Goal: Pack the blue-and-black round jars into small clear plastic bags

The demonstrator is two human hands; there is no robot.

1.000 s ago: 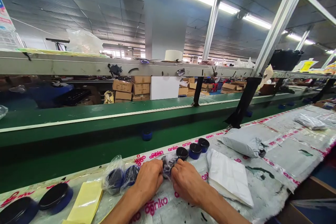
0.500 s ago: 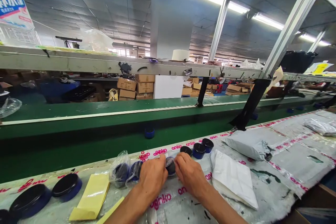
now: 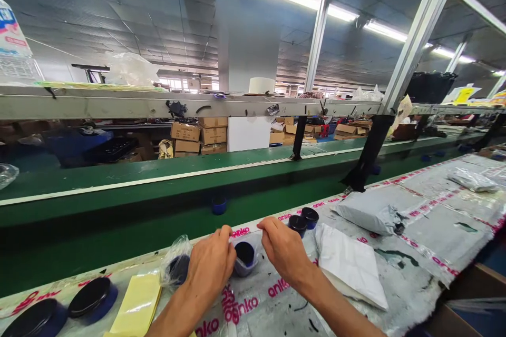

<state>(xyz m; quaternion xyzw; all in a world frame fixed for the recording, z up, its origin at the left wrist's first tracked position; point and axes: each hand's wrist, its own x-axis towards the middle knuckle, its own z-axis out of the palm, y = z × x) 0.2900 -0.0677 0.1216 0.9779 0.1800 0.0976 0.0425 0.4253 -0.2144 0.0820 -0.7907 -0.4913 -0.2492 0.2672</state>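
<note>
A round blue piece with a black top (image 3: pixel 244 254) lies between my hands inside a clear plastic bag (image 3: pixel 250 270). My left hand (image 3: pixel 211 259) is at its left, fingers closed on the bag's edge. On the other side my right hand (image 3: pixel 285 246) is pinched at the bag's upper right edge; its fingertips partly hide the grip. Close to my left hand stands another bagged blue piece (image 3: pixel 178 268). Two smaller-looking round pieces (image 3: pixel 297 225) sit just beyond my right hand.
White folded packets (image 3: pixel 350 266) and a grey plastic mailer (image 3: pixel 366 213) lie at right. Yellow paper sheets (image 3: pixel 136 303) and large round black-topped pieces (image 3: pixel 93 299) are at left. Beyond runs a green conveyor belt (image 3: pixel 169 226) carrying a blue piece, below a metal rail (image 3: pixel 221 108).
My hands have drawn apart, uncovering the bagged piece between them. One round piece by my right hand is no longer visible. The whole view has shifted slightly.
</note>
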